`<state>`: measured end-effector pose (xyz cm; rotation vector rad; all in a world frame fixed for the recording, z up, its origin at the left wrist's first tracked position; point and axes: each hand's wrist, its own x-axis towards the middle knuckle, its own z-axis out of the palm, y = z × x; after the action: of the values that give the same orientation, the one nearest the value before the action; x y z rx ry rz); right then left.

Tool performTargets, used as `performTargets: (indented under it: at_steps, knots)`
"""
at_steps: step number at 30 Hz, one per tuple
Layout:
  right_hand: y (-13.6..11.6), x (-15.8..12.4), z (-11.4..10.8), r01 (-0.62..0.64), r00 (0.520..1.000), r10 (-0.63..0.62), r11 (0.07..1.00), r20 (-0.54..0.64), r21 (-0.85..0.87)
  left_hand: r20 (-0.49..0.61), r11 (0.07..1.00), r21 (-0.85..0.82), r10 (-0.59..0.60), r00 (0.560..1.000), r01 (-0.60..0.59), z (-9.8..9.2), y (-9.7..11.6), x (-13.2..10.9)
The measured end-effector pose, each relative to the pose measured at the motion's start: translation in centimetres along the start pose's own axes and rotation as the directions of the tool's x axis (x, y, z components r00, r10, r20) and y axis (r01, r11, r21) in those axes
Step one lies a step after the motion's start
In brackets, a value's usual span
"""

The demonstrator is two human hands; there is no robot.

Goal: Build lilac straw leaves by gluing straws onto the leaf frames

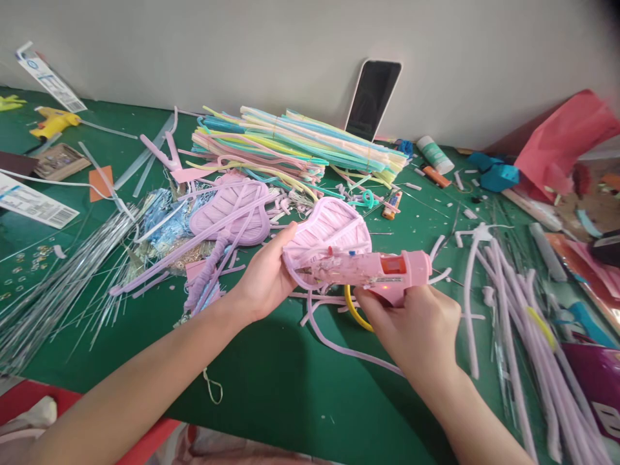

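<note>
The left hand (pixel 264 281) is pinching the rounded, lilac fuzzy-stem panel (pixel 334 223) by its left edge above the green bench (pixel 285 387); the right hand (pixel 419 323) is gripping the pink plastic glue gun (pixel 361 270), which is lying crosswise over the panel, nozzle pointing left.

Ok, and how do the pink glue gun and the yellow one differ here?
The pink gun is gripped by the right hand; the yellow gun lies on the table.
The pink gun is over the lilac piece in the left hand; the yellow gun is far left, away from both hands.
Both are glue guns.
</note>
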<state>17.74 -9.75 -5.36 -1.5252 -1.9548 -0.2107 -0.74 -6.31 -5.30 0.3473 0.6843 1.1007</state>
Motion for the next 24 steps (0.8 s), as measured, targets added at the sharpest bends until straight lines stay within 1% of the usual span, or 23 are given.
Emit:
performTargets:
  at_steps: [2, 7, 12, 17, 19, 24]
  knots:
    - [-0.01, 0.01, -0.02, 0.008, 1.000, -0.008, 1.000, 0.004, 0.004, 0.007, 1.000, 0.001, 0.000, 1.000, 0.000, -0.11, -0.01, 0.04]
    - [0.02, -0.07, -0.01, -0.017, 1.000, 0.017, 1.000, 0.014, 0.001, 0.012, 1.000, -0.005, -0.001, 1.000, 0.001, -0.22, 0.02, 0.12]
    - [0.05, -0.09, -0.02, 0.017, 1.000, -0.017, 1.000, 0.001, -0.003, -0.024, 1.000, -0.008, 0.002, 1.000, -0.002, -0.22, 0.10, 0.15]
    - [-0.19, 0.28, -0.20, -0.030, 1.000, 0.030, 1.000, -0.009, -0.007, -0.022, 1.000, -0.004, 0.012, 1.000, -0.012, -0.33, 0.07, 0.17]
    - [-0.21, 0.30, -0.18, -0.033, 0.999, 0.033, 0.999, -0.007, -0.006, -0.032, 1.000, 0.006, 0.020, 0.999, -0.020, -0.32, 0.04, 0.16]
    - [-0.08, -0.07, 0.11, -0.050, 0.999, 0.050, 0.999, 0.004, 0.006, -0.016, 1.000, 0.015, 0.009, 1.000, -0.009, -0.20, 0.02, 0.14]
